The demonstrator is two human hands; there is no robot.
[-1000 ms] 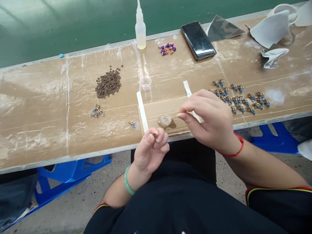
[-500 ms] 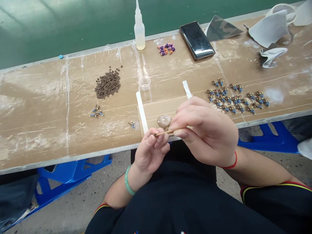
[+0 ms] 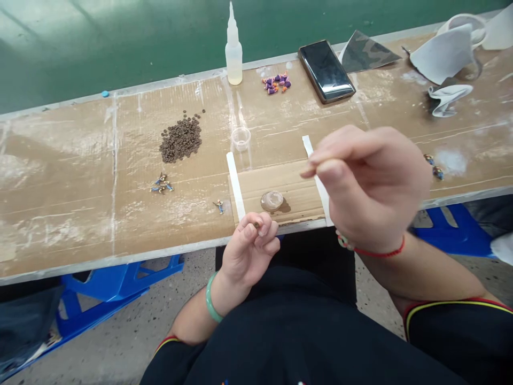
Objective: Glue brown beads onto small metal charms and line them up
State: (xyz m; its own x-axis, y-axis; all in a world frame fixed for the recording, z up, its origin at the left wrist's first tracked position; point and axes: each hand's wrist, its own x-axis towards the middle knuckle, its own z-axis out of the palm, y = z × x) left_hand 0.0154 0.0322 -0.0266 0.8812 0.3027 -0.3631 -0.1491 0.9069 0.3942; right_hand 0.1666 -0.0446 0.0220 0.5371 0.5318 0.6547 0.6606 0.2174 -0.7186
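Observation:
Between thumb and fingertips, my left hand (image 3: 249, 248) pinches a small dark brown disc (image 3: 257, 225) just off the table's front edge. My right hand (image 3: 372, 184) is raised over the right part of the table, closed in a pinch on a toothpick that hardly shows, blurred among the fingertips. Past the left hand, a round, clear, glossy blob (image 3: 272, 201) lies on a cardboard piece (image 3: 256, 179) held by white tape strips. A single tiny blue-and-tan figure (image 3: 218, 206) lies left of the cardboard.
A heap of brown discs (image 3: 181, 140) and several small figures (image 3: 162, 183) lie left. Behind stand a squeeze bottle (image 3: 234, 61) and a clear cup (image 3: 241, 139). Purple-orange pieces (image 3: 276, 84), a phone (image 3: 326, 71) and crumpled scraps (image 3: 443, 51) lie farther back. More figures (image 3: 436, 171) are partly hidden by my right hand.
My right hand has drawn the toothpick away from the disc, up and to the right, and now covers most of the figures on that side. My left hand stays almost still.

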